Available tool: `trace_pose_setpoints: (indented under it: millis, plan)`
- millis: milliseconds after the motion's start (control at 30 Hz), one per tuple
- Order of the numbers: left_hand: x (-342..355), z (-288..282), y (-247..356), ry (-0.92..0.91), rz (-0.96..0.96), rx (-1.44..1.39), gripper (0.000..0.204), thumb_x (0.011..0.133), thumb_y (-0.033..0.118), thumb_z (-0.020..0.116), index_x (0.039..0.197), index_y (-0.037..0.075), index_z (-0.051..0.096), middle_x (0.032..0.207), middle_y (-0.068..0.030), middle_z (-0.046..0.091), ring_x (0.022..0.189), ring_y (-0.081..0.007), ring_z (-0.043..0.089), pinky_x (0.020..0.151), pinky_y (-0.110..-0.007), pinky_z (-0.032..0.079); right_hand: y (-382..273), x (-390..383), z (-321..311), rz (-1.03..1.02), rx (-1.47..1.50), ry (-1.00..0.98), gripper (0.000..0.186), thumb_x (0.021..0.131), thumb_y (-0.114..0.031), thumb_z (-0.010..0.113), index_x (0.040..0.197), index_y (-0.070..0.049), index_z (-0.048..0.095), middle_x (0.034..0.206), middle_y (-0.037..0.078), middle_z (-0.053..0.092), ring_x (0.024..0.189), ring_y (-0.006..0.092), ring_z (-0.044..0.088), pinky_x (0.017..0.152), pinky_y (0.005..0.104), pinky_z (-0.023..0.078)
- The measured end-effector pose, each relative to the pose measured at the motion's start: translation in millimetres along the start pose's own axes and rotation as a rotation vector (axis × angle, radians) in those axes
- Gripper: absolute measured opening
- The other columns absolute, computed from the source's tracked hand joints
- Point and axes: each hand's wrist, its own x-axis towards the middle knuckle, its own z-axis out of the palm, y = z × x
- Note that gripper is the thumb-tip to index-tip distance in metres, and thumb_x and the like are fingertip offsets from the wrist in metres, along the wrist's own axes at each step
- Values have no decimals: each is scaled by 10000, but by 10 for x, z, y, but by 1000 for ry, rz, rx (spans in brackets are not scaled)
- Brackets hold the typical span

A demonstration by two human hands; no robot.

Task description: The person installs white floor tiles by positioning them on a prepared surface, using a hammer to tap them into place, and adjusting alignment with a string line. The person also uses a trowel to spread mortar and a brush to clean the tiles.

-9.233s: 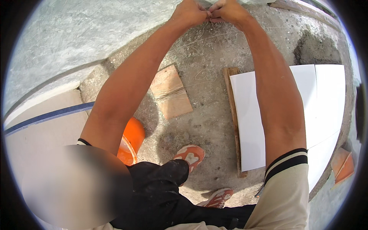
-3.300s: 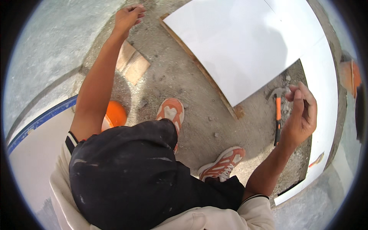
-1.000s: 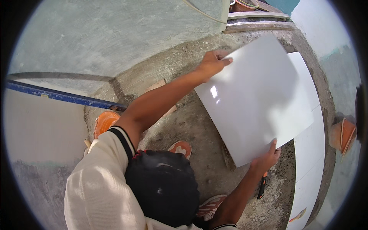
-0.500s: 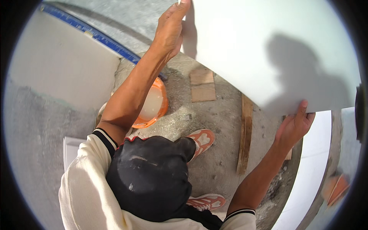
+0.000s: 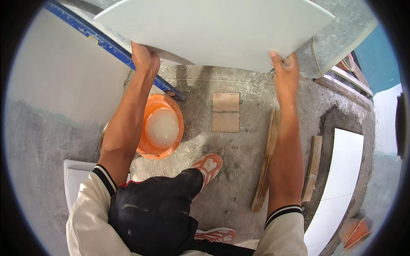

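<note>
A large white tile [image 5: 213,34] spans the far part of the view, its near edge raised above the floor. My left hand [image 5: 144,59] grips that edge near its left end, with the fingers hidden beneath. At the right part of the same edge, my right hand [image 5: 285,70] is closed on the tile, thumb against its face. Past my left wrist runs a long blue spirit level [image 5: 106,45], slanting from the far left toward an orange bucket [image 5: 181,132]. Cloudy pale liquid [image 5: 162,128] sits in the bucket.
On the rough floor lie a square brown board [image 5: 226,121], a long wooden strip [image 5: 261,175] and a shorter one [image 5: 312,170]. White tiles [image 5: 341,166] are at the right, near an orange object [image 5: 355,234]. Wooden planks [image 5: 346,90] lie far right. A pale panel [image 5: 77,175] stands left.
The tile has swung from the far right to the far middle and leveled out. My right hand has moved left and away from me; my left hand has come left and slightly nearer.
</note>
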Motion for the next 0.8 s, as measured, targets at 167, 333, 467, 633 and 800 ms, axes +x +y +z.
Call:
trace_pose_setpoints:
  millis: [167,333,467,633,800]
  plan:
    - [281,-275,-493,110,-107,-25,471,1032,411,535,1394,111,543,1390,-76,591,1288,-272,539,1131,-453,408,619,186,322,128,-47,-99,481,950,-412,762,1205,-20,650,1089,145,740,1007,226,683,888,394,534]
    - [454,-377,-906,214,-178,14,505,1054,404,491,1435,75,526,1421,-85,586,1321,-288,541,1124,-465,436,1034,247,533,196,-46,-103,476,936,-416,775,1174,-21,655,1081,163,746,1033,250,697,906,400,533]
    - [604,-523,-1149,168,-196,30,524,1066,417,461,1455,71,516,1426,-104,585,1335,-305,534,1118,-478,446,1122,287,600,243,-81,-126,508,925,-422,782,1205,-17,657,1117,189,741,1067,276,703,921,423,537]
    - [838,-724,-1345,131,-265,10,565,1059,442,450,1463,52,516,1440,-116,581,1322,-343,541,1124,-500,443,1073,400,625,293,-128,-189,562,924,-416,779,1261,8,631,1175,221,724,1108,304,700,976,453,525]
    - [958,-701,-1373,177,-382,163,548,1012,402,481,1463,96,541,1488,-113,553,1348,-334,520,1134,-509,426,1126,476,645,184,-97,-155,580,938,-369,762,1299,55,597,1219,266,689,1169,393,659,1037,483,497]
